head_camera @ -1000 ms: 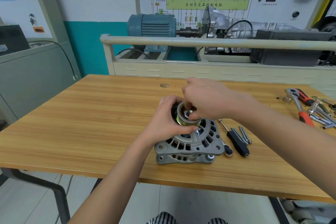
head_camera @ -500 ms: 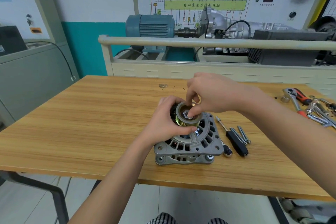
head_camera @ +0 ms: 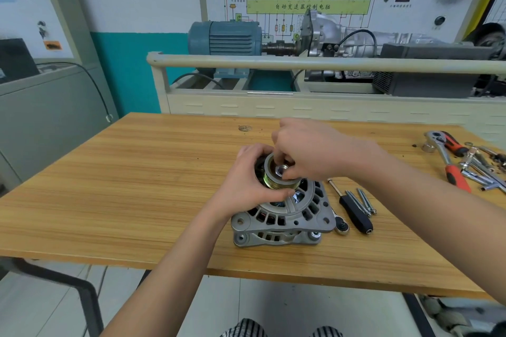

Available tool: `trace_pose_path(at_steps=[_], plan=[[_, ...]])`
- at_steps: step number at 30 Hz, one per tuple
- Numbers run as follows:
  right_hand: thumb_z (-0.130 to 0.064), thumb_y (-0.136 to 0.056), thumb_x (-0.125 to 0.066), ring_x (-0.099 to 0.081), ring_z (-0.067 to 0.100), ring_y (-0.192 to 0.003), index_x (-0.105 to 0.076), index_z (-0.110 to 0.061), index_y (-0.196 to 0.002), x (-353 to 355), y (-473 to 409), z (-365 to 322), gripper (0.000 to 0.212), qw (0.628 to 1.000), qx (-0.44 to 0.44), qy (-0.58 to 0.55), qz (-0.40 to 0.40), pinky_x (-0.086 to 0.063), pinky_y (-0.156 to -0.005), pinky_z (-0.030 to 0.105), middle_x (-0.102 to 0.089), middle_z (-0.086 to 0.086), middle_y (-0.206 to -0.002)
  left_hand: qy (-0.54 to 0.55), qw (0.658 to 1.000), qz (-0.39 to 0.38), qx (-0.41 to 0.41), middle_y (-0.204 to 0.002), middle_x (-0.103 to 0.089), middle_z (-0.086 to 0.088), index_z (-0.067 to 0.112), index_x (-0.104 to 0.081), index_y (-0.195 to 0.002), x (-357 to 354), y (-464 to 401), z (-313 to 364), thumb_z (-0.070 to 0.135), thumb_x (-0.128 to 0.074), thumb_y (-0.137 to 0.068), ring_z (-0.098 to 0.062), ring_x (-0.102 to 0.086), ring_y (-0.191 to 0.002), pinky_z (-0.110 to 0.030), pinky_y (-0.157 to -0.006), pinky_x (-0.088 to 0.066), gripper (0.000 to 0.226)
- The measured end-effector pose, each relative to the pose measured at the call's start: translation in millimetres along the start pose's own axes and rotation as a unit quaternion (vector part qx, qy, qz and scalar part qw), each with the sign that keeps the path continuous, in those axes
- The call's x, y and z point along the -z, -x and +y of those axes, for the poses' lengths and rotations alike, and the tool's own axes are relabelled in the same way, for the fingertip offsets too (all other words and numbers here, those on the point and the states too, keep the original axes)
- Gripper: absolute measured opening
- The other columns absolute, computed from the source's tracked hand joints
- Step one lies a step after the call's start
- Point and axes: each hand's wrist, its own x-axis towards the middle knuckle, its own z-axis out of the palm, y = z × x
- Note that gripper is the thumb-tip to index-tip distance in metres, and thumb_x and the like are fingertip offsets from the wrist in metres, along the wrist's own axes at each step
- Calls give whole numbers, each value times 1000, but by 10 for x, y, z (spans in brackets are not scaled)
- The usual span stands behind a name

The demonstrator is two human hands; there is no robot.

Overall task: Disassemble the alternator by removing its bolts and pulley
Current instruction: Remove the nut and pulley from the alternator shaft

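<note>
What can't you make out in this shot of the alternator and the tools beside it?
- Head view: how far the pulley nut is unthreaded; the right hand's fingers cover it.
- Far side of the pulley: wrapped by the left hand.
- Ratchet head by the alternator: partly behind the housing.
- Tool pile at the right edge: cut off and too small to identify.

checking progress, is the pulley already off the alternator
No, the pulley sits on the alternator, gripped by the left hand.
</note>
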Motion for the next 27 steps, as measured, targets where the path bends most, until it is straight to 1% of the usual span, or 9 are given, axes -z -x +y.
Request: trace_pose_path(at_steps=[3, 8, 10, 12, 14, 17, 20, 22, 27], plan=[[-28, -82, -72, -45, 17, -98, -71, -27, -103, 55, -11, 53, 21, 999, 43, -4, -25, -41, -77, 32, -36, -15, -79, 3, 1000, -1, -1, -97, -53, 20, 37, -52, -94, 1, 3, -6, 20, -90, -60, 1, -44, -103, -5, -78, -35, 54], [-22, -86, -67, -41, 13, -94, -72, -30, -101, 98, 12, 99, 18, 995, 94, 3, 13, -40, -84, 35, -50, -13, -84, 5, 1000, -6, 0, -97, -52, 34, 42, -51, -97, 5, -1, -1, 22, -89, -61, 2, -44, -106, -3, -81, -34, 56], [-27, -83, -72, -39, 12, -90, -72, -30, -101, 125, 17, 139, 18, 997, 64, -44, 27, -42, -79, 33, -50, -14, -82, 3, 1000, -8, -3, -98, -49, 41, 44, -50, -99, 4, -4, -3, 23, -89, -62, 1, -44, -108, -3, -82, -34, 58], [-40, -80, -73, -38, 10, -88, -71, -29, -102, 103, 15, 162, 25, 998, 33, -49, 20, -40, -77, 30, -48, -14, -80, 2, 1000, -9, -7, -97, -53, 35, 41, -52, -99, 1, -7, -8, 26, -90, -59, -1, -45, -107, -6, -82, -35, 56], [-51, -80, -69, -38, 10, -88, -72, -27, -99, 37, 17, 139, 30, 1000, 12, -20, 15, -38, -76, 29, -44, -14, -78, 2, 1000, -11, -9, -96, -55, 27, 39, -54, -98, -1, -8, 1, 40, -85, -54, -2, -45, -106, -7, -81, -35, 54], [-55, -83, -63, -36, 12, -88, -71, -25, -96, -47, 19, 58, 33, 998, 1, 54, 39, -30, -77, 29, -48, -10, -82, 12, 1000, -15, -2, -99, -54, 29, 37, -54, -100, -5, -7, 7, 50, -76, -49, 0, -44, -106, -7, -82, -35, 56], [-46, -84, -66, -33, 13, -88, -66, -21, -90, -28, 4, -11, 26, 996, 16, 76, 42, -26, -76, 29, -50, -7, -86, 18, 1000, -20, -1, -101, -56, 24, 40, -52, -102, 1, 1, -3, 38, -86, -54, -1, -43, -108, -9, -84, -36, 59], [-38, -83, -69, -37, 15, -91, -67, -21, -90, 8, -23, -21, 19, 997, 33, 58, 28, -30, -75, 30, -46, -7, -87, 13, 1000, -19, -4, -104, -54, 23, 43, -49, -102, 6, 5, -5, 29, -92, -57, -1, -43, -109, -6, -84, -35, 64], [-26, -81, -72, -39, 13, -100, -71, -32, -103, 94, -10, 40, 22, 998, 69, 1, -6, -38, -85, 32, -41, -19, -82, 2, 1000, -4, 6, -102, -50, 26, 46, -48, -97, -2, 1, 15, 32, -92, -57, -4, -44, -108, -4, -83, -35, 61]])
